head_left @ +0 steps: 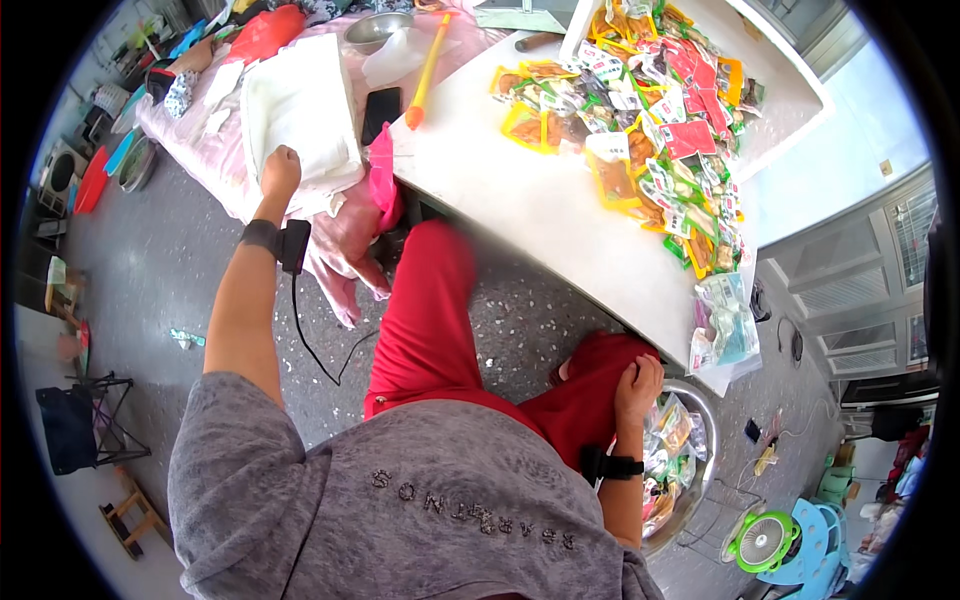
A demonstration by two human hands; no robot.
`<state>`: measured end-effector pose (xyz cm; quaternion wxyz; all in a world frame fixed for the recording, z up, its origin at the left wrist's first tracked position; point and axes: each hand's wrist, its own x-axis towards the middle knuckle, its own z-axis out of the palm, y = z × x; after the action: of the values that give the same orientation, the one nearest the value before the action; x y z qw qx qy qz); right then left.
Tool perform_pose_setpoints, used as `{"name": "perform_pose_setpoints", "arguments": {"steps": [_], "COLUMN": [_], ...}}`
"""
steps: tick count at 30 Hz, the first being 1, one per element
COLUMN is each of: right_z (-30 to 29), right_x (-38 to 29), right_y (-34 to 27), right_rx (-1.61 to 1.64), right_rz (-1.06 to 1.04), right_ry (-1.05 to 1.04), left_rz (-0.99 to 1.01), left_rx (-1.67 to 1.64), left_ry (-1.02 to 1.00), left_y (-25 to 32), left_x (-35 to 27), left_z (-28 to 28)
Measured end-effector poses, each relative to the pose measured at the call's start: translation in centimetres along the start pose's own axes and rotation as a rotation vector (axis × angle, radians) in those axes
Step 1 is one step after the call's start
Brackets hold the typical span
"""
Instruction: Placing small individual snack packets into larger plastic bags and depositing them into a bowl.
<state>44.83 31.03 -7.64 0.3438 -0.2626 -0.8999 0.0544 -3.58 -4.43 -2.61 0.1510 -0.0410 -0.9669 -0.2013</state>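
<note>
My left hand [281,171] is curled into a fist at the near edge of a stack of white plastic bags or sheets [304,105]. I see nothing inside that fist, though the palm side is hidden. Down at the lower right, my right hand [639,386] rests on my right knee, which is covered by red trousers [592,420]. Its fingers are slightly spread and hold nothing. Before me on a white table [510,195] lies a heap of small sealed food packets [652,120], in yellow, green, red and white. A clear plastic bag [724,322] lies at the table's near right corner.
A black phone [381,115] and a yellow-orange stick [429,71] lie near the stack. Behind them sits a metal bowl [377,31]. A metal basin [705,435] of packets stands beside my right arm. Pink cloth [341,251] hangs down on my left. A green fan [763,541] stands lower right.
</note>
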Motion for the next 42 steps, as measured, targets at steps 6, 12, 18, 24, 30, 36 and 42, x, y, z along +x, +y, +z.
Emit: {"name": "perform_pose_setpoints", "arguments": {"steps": [6,12,18,24,30,36,42], "right_z": [-0.4,-1.5,0.0,2.7,4.6,4.4,2.6], "right_x": [0.0,1.8,4.5,5.9,6.8,6.8,7.3], "right_y": [0.4,-0.6,-5.7,-10.3,-10.3,-8.3,-7.3], "right_rx": [0.034,0.348,0.776,1.320,1.582,1.628,1.889], "right_rz": [-0.001,0.321,0.360,0.761,0.934,0.887,0.950], "right_ry": [0.000,-0.183,-0.262,-0.420,-0.299,-0.348,-0.412], "left_rz": [0.059,-0.004,0.351,0.455,0.616,0.114,-0.342], "left_rx": [-0.402,-1.037,-0.953,-0.890,-1.031,-1.233,-1.283], "left_ry": [0.072,-0.414,-0.617,-0.823,-0.958,-0.664,-1.226], "left_y": [4.6,10.5,17.1,23.3,24.5,19.5,19.6], "left_x": [-2.6,-7.1,-14.9,-23.5,-25.6,-23.9,-23.1], "left_z": [-3.7,-4.5,-0.6,1.9,2.4,5.7,2.7]}}
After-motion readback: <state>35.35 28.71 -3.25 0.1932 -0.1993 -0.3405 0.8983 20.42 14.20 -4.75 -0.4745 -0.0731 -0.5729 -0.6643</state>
